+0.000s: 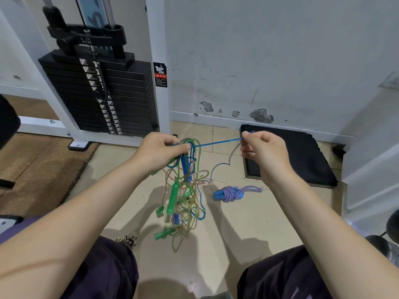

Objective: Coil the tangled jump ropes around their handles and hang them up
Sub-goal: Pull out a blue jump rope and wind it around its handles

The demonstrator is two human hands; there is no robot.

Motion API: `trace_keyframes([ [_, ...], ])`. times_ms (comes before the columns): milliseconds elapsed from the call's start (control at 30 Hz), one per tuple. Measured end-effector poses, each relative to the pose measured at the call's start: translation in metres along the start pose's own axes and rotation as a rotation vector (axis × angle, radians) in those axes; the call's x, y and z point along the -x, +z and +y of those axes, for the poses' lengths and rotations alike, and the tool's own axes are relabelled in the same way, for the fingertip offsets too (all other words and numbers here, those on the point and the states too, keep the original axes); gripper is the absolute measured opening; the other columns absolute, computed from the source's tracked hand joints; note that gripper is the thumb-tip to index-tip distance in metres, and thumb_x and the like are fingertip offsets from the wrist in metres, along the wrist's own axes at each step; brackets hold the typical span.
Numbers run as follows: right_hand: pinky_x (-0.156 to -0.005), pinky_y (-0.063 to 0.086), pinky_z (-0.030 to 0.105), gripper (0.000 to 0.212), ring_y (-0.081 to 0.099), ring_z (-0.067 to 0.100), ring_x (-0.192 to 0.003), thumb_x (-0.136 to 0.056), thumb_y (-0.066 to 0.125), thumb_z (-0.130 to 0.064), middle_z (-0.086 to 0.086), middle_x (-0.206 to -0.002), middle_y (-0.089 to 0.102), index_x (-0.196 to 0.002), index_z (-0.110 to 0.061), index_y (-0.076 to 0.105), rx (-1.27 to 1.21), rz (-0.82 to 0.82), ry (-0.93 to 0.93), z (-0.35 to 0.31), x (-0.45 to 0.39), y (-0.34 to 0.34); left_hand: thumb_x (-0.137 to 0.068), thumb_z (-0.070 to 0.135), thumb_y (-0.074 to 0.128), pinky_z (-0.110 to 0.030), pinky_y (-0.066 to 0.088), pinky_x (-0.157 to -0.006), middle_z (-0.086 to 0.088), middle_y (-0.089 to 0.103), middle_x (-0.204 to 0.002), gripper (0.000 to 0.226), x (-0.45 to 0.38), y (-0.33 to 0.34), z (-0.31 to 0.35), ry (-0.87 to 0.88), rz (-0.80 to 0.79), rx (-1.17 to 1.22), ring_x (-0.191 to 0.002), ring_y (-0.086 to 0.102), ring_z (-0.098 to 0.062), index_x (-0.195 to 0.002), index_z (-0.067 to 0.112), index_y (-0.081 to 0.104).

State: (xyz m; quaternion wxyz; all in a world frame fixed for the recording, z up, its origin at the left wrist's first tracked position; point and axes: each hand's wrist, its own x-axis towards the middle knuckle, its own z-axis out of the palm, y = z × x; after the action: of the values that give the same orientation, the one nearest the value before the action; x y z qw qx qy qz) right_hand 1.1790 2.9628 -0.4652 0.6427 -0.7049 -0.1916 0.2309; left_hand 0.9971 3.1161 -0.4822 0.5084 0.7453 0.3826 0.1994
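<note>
A tangle of thin jump ropes [183, 197] in blue, green and yellowish cord hangs below my left hand [162, 151], which grips its top. Green handles [173, 196] and blue handles [185, 167] dangle in the bundle above the floor. My right hand [262, 149] pinches a blue cord [218, 142] that runs taut from the tangle to the right. The blue cord's slack falls from my right hand down to the floor. A blue-and-white braided rope [232, 193], wound around its blue handles, lies on the tiles to the right of the tangle.
A weight stack machine [101, 91] with a white frame stands at the back left. A black pad [302, 156] lies on the floor by the scuffed white wall. My knees in dark trousers frame the bottom, with a brown mat [38, 169] to the left.
</note>
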Motion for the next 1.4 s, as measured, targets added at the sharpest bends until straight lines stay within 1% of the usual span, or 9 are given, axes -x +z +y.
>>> trace_keyframes([
  [200, -0.053, 0.039, 0.025, 0.036, 0.049, 0.014, -0.05, -0.08, 0.077, -0.032, 0.002, -0.058, 0.054, -0.065, -0.013, 0.05, 0.536, -0.07, -0.114, 0.008, 0.004, 0.001, -0.085, 0.026, 0.075, -0.017, 0.039, -0.047, -0.008, 0.067, -0.068, 0.024, 0.005, -0.002, 0.003, -0.019, -0.092, 0.143, -0.051, 0.049, -0.009, -0.079, 0.003, 0.076],
  [433, -0.082, 0.05, 0.031, 0.025, 0.063, 0.014, -0.081, -0.075, 0.084, -0.021, 0.003, -0.086, 0.069, -0.083, -0.017, 0.061, 0.415, -0.446, -0.325, 0.013, 0.028, 0.03, -0.086, 0.02, 0.074, -0.019, 0.043, -0.049, -0.008, 0.069, -0.068, 0.019, 0.013, 0.007, 0.01, -0.014, -0.254, 0.18, -0.052, 0.055, -0.009, -0.081, 0.002, 0.074],
  [567, -0.067, 0.052, 0.039, 0.026, 0.06, 0.025, -0.065, -0.078, 0.081, -0.014, 0.008, -0.075, 0.063, -0.079, -0.02, 0.056, 0.439, -0.449, -0.291, 0.013, 0.031, 0.033, -0.085, 0.023, 0.074, -0.023, 0.042, -0.054, -0.017, 0.068, -0.073, 0.021, 0.016, 0.009, 0.01, -0.011, -0.293, 0.161, -0.061, 0.054, -0.016, -0.081, 0.003, 0.076],
  [667, -0.056, 0.046, 0.032, 0.022, 0.052, 0.015, -0.056, -0.082, 0.076, -0.013, 0.0, -0.068, 0.057, -0.077, -0.022, 0.056, 0.49, -0.447, -0.276, 0.012, 0.028, 0.031, -0.085, 0.025, 0.074, -0.017, 0.038, -0.05, -0.015, 0.067, -0.07, 0.022, 0.016, 0.007, 0.009, -0.016, -0.267, 0.12, -0.057, 0.051, -0.01, -0.083, 0.003, 0.077],
  [733, -0.055, 0.039, 0.022, 0.023, 0.044, 0.005, -0.053, -0.082, 0.077, -0.019, -0.006, -0.063, 0.053, -0.073, -0.022, 0.056, 0.588, -0.42, -0.307, 0.009, 0.028, 0.031, -0.083, 0.027, 0.077, -0.017, 0.037, -0.049, -0.007, 0.065, -0.068, 0.021, 0.013, 0.007, 0.007, -0.03, -0.215, 0.091, -0.055, 0.049, -0.008, -0.082, 0.006, 0.078],
  [867, -0.055, 0.033, 0.03, 0.026, 0.04, 0.009, -0.053, -0.077, 0.079, -0.038, -0.006, -0.056, 0.047, -0.078, -0.023, 0.058, 0.821, -0.421, -0.355, 0.005, 0.028, 0.029, -0.083, 0.024, 0.077, -0.014, 0.037, -0.052, -0.006, 0.065, -0.07, 0.015, 0.009, 0.007, 0.003, -0.017, -0.104, 0.032, -0.062, 0.05, -0.009, -0.077, 0.01, 0.077],
  [1000, -0.05, 0.028, 0.026, 0.013, 0.036, 0.007, -0.043, -0.088, 0.07, -0.033, -0.008, -0.044, 0.043, -0.076, -0.027, 0.067, 0.681, -0.358, -0.274, 0.007, 0.021, 0.024, -0.084, 0.024, 0.076, -0.013, 0.032, -0.047, -0.006, 0.057, -0.064, 0.021, 0.006, 0.002, 0.001, -0.02, -0.063, 0.016, -0.052, 0.044, -0.007, -0.068, 0.012, 0.071],
  [1200, -0.039, 0.03, 0.011, 0.018, 0.045, 0.002, -0.038, -0.093, 0.064, -0.018, -0.002, -0.052, 0.053, -0.077, -0.011, 0.069, 0.459, -0.178, -0.186, 0.002, 0.015, 0.012, -0.091, 0.019, 0.069, -0.008, 0.032, -0.042, 0.011, 0.056, -0.049, 0.018, 0.002, -0.003, 0.002, -0.062, 0.013, 0.092, -0.041, 0.043, 0.001, -0.076, 0.011, 0.07],
  [1400, -0.052, 0.045, 0.02, 0.013, 0.054, 0.006, -0.047, -0.094, 0.059, -0.012, 0.008, -0.068, 0.061, -0.082, -0.008, 0.064, 0.407, -0.276, -0.12, 0.0, 0.016, 0.012, -0.093, 0.016, 0.066, -0.012, 0.037, -0.043, -0.007, 0.062, -0.072, 0.014, 0.002, -0.001, 0.005, -0.039, -0.002, 0.18, -0.042, 0.044, -0.001, -0.085, 0.007, 0.07],
])
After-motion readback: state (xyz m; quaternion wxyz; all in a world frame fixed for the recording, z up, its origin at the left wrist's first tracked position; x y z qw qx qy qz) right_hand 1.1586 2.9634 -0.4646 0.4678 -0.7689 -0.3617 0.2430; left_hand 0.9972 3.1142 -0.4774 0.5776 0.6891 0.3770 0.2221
